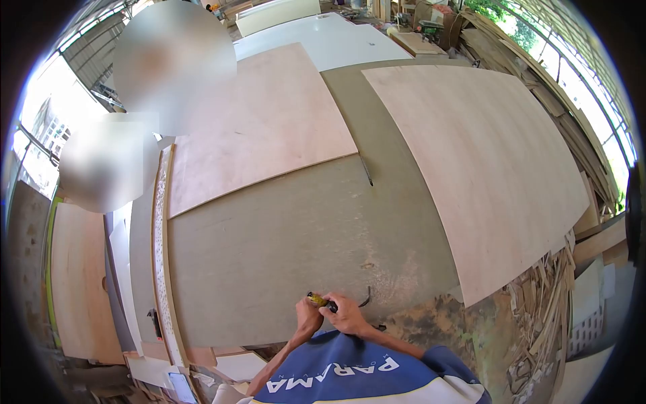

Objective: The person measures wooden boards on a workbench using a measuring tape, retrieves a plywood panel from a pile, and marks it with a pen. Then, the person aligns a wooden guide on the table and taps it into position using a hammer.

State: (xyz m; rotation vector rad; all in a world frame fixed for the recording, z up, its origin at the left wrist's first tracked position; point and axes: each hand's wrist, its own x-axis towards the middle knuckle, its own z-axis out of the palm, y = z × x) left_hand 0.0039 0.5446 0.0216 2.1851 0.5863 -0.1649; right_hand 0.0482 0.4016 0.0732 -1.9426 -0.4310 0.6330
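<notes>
Close to my body, both hands meet over the near edge of a large grey-brown board (282,262). My left hand (309,316) is closed at the left end of a small yellow-and-black tool (314,297). From the other side my right hand (346,314) is also closed on it, with its fingers around the black part. The fingers cover much of the tool, so its exact kind does not show. A thin black curved piece (368,296) sticks out just right of my right hand; whether it joins the tool, I cannot tell.
Two pale plywood sheets (269,121) (478,161) lie on the board. A thin dark pencil-like object (367,172) rests between them. Left runs a long narrow strip (160,249), with a red-and-black tool (155,324) beside it. Wood offcuts (538,316) pile up at right.
</notes>
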